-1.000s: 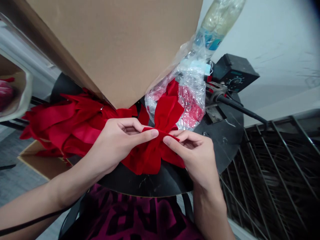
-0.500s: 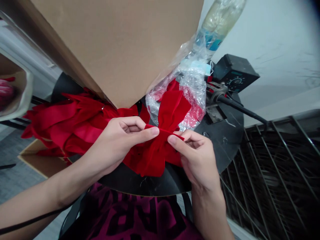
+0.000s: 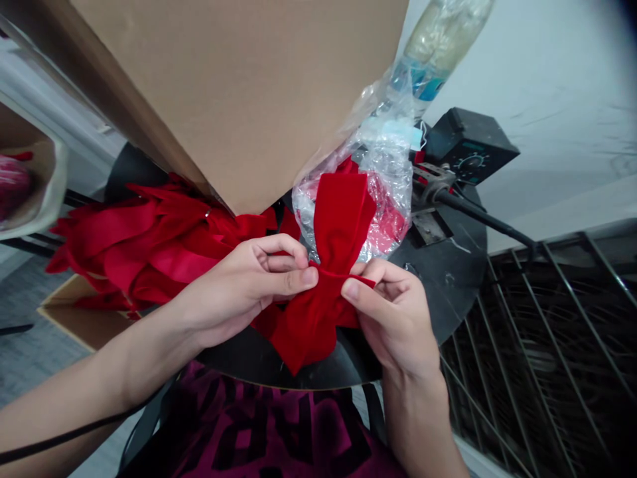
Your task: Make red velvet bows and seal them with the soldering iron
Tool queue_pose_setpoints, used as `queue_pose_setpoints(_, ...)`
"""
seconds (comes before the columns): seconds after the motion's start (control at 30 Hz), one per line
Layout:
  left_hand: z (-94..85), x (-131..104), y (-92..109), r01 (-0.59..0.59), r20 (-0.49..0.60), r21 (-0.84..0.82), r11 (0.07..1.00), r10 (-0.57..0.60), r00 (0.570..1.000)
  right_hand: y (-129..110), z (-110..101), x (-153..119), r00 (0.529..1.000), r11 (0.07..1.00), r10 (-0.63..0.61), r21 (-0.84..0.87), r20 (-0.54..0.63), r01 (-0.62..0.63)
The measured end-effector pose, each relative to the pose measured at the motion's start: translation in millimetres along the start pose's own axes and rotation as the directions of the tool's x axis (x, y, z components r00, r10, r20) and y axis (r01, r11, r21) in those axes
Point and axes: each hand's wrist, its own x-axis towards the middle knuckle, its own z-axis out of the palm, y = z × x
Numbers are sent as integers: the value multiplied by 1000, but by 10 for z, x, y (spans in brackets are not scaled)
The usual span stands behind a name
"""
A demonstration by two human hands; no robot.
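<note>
Head view, first entry: the hands?

Left hand (image 3: 259,282), one: thumb and forefinger pinched together on the near end of a narrow red band (image 3: 336,274), remaining fingers curled. Right hand (image 3: 391,302), one: thumb pressed to curled fingers on the band's other end, tip protruding

And the band's placing?

Between the two hands, across the gathered waist of a red bow (image 3: 343,219), velvety, one. Upper part stands beyond the hands; pointed lower part hangs nearer the person, over a black table (image 3: 448,285). Contact with the tabletop: cannot tell

To the left of the hands?

Red fabric pieces (image 3: 149,245), one heap, beyond the left forearm

Ahead of them?

Cardboard box (image 3: 279,99), large, one, beyond the left hand. Clear plastic bag (image 3: 393,166), one, just behind the bow, red pieces within

Past the right hand?

Black device (image 3: 470,149), dial-fronted, one; metal rack (image 3: 537,345), farther right
</note>
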Motion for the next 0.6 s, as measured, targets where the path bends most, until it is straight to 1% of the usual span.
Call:
queue_pose_setpoints(0.07, -26, 21, -25, -33, -15, 59, 998, 34, 999, 3, -8, 4, 1000, 999, -32, -30, 0, 32)
queue_pose_setpoints(0.13, -48, 34, -51, -114, -57, 175, 978, 126, 990, 1, 5, 5, 995, 991, -93, -99, -33, 89)
queue_pose_setpoints(0.2, -53, 31, -70, -178, -116, 323, 929, 225, 967, -9, 42, -1, 979, 967, -181, -199, -90, 160)
queue_pose_setpoints(0.23, -47, 24, -76, -190, -135, 384, 903, 258, 957, -18, 66, -5, 969, 951, -221, -247, -112, 188)
queue_pose_setpoints(0.3, -18, 5, -77, -186, -152, 460, 868, 283, 947, -40, 117, -17, 955, 927, -268, -306, -126, 220)
queue_pose_setpoints(0.4, 33, -26, -61, -229, -144, 495, 838, 339, 930, -82, 171, -37, 948, 909, -302, -329, -103, 254)
queue_pose_setpoints(0.5, 46, -45, -48, -290, -129, 491, 821, 397, 909, -129, 197, -66, 942, 897, -328, -337, -73, 286)
queue_pose_setpoints(0.6, 10, -36, -49, -294, -89, 464, 835, 374, 923, -157, 217, -108, 956, 899, -291, -354, -42, 258)
